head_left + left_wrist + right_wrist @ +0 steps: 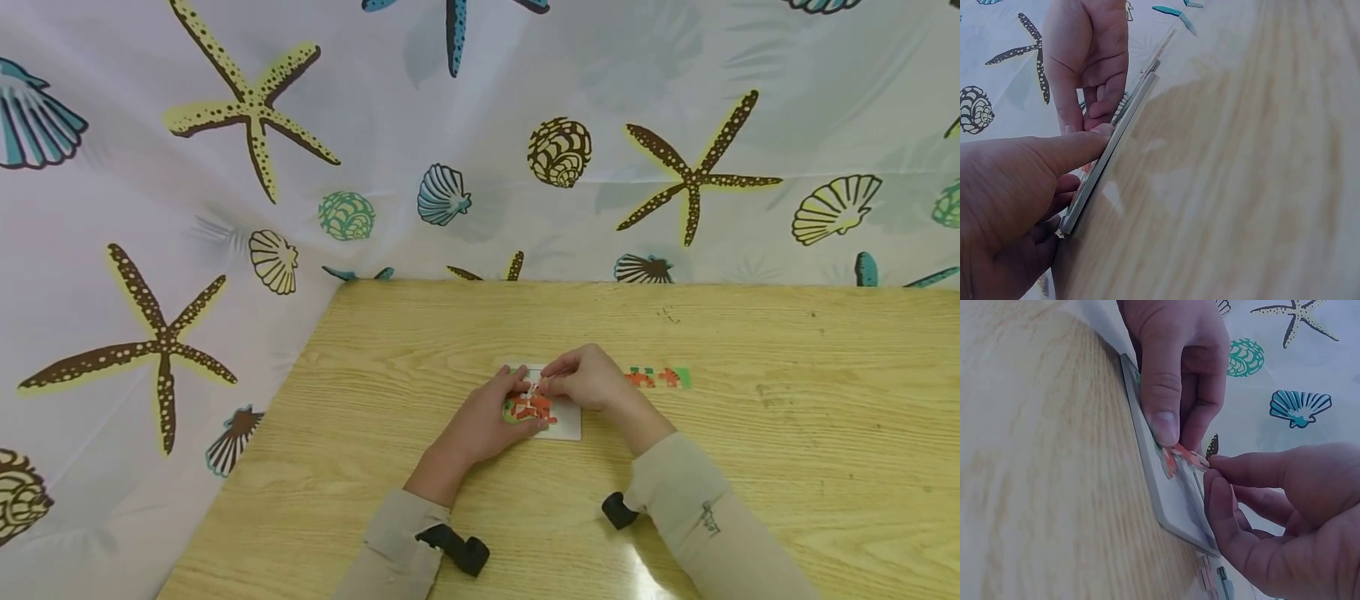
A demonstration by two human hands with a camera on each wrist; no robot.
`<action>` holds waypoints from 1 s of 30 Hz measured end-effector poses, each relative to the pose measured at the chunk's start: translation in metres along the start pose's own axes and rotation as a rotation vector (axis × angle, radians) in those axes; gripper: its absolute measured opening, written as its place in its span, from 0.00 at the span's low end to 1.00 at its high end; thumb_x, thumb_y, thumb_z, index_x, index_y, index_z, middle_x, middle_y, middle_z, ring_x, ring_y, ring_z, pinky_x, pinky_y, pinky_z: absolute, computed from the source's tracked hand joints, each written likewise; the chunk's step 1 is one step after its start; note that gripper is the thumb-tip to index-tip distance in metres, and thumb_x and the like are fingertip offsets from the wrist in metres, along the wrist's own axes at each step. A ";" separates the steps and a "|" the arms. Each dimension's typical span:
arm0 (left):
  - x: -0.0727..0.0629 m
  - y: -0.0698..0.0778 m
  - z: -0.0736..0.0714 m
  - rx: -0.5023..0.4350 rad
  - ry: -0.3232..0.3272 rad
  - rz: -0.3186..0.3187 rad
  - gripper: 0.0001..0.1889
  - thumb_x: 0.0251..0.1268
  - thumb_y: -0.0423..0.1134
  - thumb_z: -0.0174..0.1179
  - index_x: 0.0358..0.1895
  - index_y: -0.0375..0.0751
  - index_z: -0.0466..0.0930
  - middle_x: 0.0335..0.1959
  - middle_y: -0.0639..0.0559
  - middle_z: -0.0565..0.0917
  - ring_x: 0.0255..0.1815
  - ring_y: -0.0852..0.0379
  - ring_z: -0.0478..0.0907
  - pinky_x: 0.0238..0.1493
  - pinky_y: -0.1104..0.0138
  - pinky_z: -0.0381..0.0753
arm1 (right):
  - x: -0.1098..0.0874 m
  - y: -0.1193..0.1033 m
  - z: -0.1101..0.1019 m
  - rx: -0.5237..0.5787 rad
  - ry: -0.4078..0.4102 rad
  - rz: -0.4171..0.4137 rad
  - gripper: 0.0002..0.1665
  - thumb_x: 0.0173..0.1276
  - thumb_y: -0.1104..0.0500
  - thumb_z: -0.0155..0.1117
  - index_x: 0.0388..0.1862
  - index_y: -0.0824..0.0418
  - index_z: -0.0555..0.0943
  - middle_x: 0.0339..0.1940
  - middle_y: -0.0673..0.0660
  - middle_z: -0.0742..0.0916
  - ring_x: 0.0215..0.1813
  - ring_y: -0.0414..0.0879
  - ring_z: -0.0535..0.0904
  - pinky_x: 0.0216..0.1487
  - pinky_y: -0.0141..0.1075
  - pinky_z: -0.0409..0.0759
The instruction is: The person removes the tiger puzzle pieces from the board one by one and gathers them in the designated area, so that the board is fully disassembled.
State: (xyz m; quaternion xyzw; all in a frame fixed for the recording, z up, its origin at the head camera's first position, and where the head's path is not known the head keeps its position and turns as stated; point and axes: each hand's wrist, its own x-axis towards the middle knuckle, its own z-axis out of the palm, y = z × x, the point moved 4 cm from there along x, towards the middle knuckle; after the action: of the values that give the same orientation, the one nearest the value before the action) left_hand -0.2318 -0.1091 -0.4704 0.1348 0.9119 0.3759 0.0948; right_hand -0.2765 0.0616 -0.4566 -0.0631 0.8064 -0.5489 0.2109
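A small white puzzle board lies on the table, bearing several joined orange and green jigsaw pieces. My left hand rests over its left side, thumb and fingers spread about the pieces; in the right wrist view the left thumb presses down at the joined pieces. Between right thumb and index finger, my right hand pinches a small orange-and-white puzzle piece at the board's upper part. The left wrist view shows the board's edge almost side-on, hiding most of its face.
Right of the board, several loose orange and green pieces lie in a row, partly behind the right hand. The wood-grain table meets a shell-and-starfish patterned curtain at its back and left edges. Black straps with mounts sit on both sleeves.
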 end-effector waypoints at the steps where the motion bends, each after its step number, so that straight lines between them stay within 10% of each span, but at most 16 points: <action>1: 0.000 0.000 0.000 -0.001 0.001 0.000 0.34 0.67 0.47 0.73 0.71 0.35 0.74 0.79 0.49 0.69 0.85 0.45 0.50 0.80 0.47 0.58 | -0.001 0.000 0.000 0.016 -0.003 0.005 0.12 0.73 0.67 0.68 0.50 0.73 0.87 0.38 0.62 0.91 0.37 0.42 0.87 0.41 0.33 0.87; 30: 0.002 -0.003 0.001 0.000 0.002 -0.027 0.34 0.67 0.49 0.73 0.70 0.35 0.75 0.80 0.52 0.66 0.85 0.47 0.50 0.81 0.48 0.59 | -0.015 0.015 -0.013 0.213 -0.002 0.028 0.10 0.73 0.69 0.68 0.46 0.76 0.86 0.42 0.63 0.90 0.38 0.44 0.89 0.45 0.37 0.89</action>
State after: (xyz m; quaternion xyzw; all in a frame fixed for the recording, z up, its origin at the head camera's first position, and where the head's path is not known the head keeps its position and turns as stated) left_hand -0.2337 -0.1094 -0.4735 0.1222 0.9138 0.3746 0.0987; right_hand -0.2659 0.0839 -0.4624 -0.0297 0.7442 -0.6283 0.2250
